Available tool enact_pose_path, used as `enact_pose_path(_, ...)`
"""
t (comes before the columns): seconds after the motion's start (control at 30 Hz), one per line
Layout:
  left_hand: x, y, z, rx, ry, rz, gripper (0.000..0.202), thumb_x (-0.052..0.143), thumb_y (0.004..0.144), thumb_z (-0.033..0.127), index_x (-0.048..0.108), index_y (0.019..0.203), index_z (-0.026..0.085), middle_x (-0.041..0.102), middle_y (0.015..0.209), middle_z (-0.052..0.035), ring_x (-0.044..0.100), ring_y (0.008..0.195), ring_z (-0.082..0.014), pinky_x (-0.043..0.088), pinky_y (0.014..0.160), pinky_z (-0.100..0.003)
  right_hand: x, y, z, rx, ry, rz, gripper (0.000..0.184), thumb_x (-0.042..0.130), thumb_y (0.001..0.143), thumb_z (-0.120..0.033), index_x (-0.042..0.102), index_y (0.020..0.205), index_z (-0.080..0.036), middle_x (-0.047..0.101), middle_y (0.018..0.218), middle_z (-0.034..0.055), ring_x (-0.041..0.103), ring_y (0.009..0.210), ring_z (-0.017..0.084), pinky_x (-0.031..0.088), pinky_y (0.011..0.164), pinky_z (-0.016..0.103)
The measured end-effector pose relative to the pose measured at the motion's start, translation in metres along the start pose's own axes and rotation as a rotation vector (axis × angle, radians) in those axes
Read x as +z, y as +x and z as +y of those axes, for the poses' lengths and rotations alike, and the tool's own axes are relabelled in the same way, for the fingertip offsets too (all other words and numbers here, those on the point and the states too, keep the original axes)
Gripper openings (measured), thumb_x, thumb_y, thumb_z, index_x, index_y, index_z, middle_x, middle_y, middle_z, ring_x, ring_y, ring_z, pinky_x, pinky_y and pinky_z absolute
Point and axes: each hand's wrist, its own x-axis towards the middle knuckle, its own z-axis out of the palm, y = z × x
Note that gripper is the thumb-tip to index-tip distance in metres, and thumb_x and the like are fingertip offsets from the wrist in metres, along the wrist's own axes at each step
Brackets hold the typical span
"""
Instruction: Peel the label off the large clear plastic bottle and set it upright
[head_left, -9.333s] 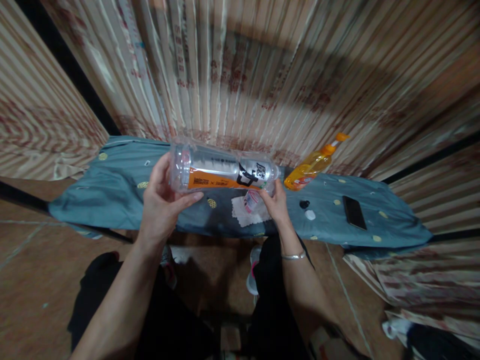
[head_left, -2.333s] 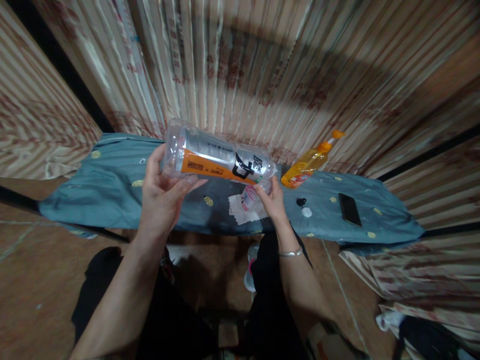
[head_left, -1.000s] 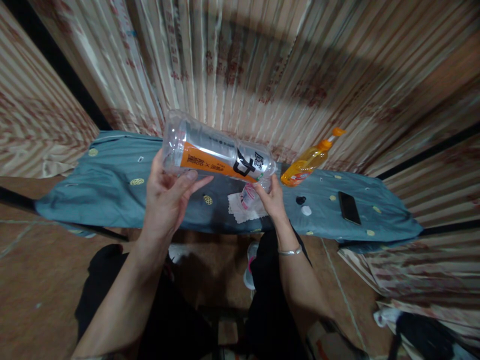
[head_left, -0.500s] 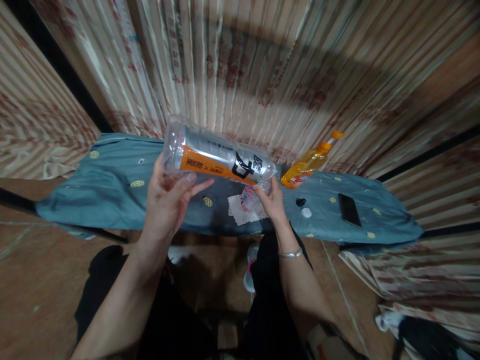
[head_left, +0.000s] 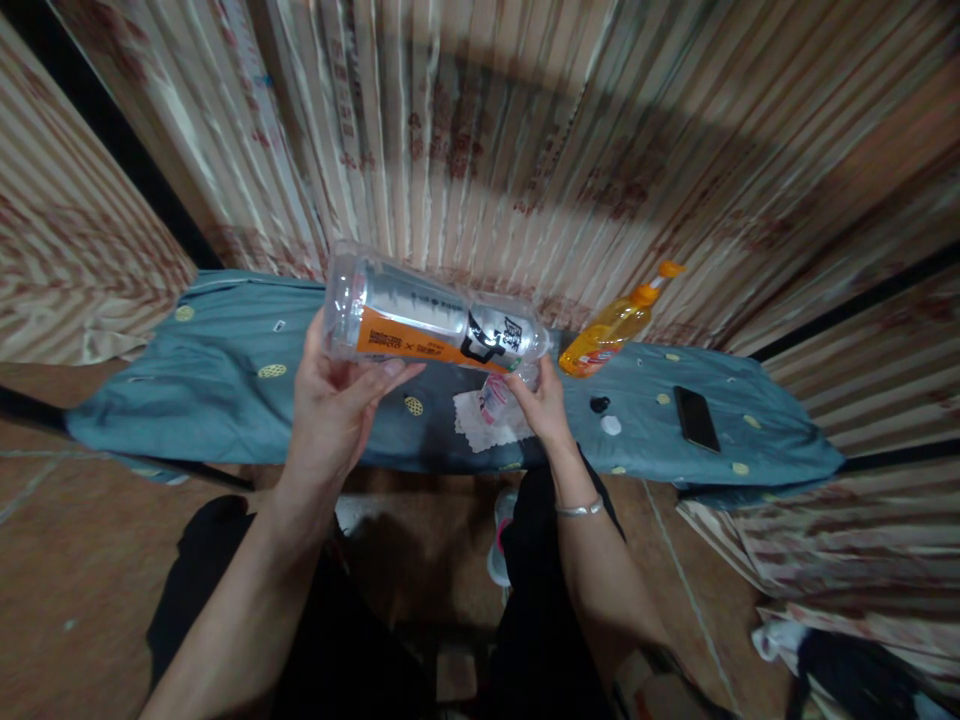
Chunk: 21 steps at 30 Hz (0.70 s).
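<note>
A large clear plastic bottle (head_left: 427,310) with a silver and orange label lies sideways in the air above the table, held between both hands. My left hand (head_left: 337,385) grips its base end, the thumb along the lower side. At the neck end, my right hand (head_left: 541,400) closes its fingers round the bottle. Below, a smaller clear bottle (head_left: 495,396) with a pink label lies on a white cloth (head_left: 472,425), partly hidden by my right hand. An orange pump bottle of dish soap (head_left: 604,335) stands just right of my right hand.
A teal patterned cloth covers the narrow table (head_left: 240,400). A small black object (head_left: 600,404), a white round cap (head_left: 610,426) and a black phone (head_left: 697,418) lie on its right side. A striped curtain (head_left: 465,150) hangs behind, with dark frame poles (head_left: 135,150) at the sides.
The large bottle has rolled slightly, its label turning downward. My left index finger, stretched out before, now lies closer to the thumb and bottle.
</note>
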Motion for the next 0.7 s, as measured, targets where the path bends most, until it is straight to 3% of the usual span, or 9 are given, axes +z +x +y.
enact_pose_path(0.37, -0.0035, 0.0034, -0.0005, -0.004, 0.025, 0.03, 0.061, 0.092, 0.061, 0.017, 0.061, 0.113, 0.029, 0.072, 0.109, -0.0006, 0.072, 0.099, -0.0254, 0.067, 0.083, -0.044, 0.0, -0.0013, -0.0012, 0.017, -0.009, 0.004, 0.051, 0.067, 0.083, -0.052, 0.059, 0.12, -0.019, 0.071, 0.108, 0.0094, 0.065, 0.101, 0.027, 0.051, 0.094, 0.043)
enact_pose_path(0.53, -0.0046, 0.0056, -0.0017, -0.003, 0.012, 0.04, 0.058, 0.094, 0.059, 0.017, 0.061, 0.106, 0.021, 0.072, 0.103, -0.0012, 0.071, 0.093, -0.0218, 0.067, 0.081, -0.044, -0.0001, -0.0011, -0.0023, 0.034, -0.013, -0.001, 0.051, 0.068, 0.082, -0.054, 0.059, 0.119, -0.019, 0.071, 0.109, 0.0092, 0.065, 0.1, 0.026, 0.052, 0.092, 0.042)
enact_pose_path(0.7, -0.005, 0.007, -0.0036, -0.011, -0.02, 0.068, 0.053, 0.091, 0.062, 0.011, 0.061, 0.104, 0.023, 0.073, 0.096, 0.001, 0.071, 0.09, -0.0197, 0.067, 0.078, -0.044, -0.001, -0.0012, -0.0033, 0.035, -0.012, -0.007, 0.053, 0.067, 0.082, -0.055, 0.059, 0.12, -0.019, 0.071, 0.11, 0.0096, 0.065, 0.1, 0.027, 0.051, 0.091, 0.042)
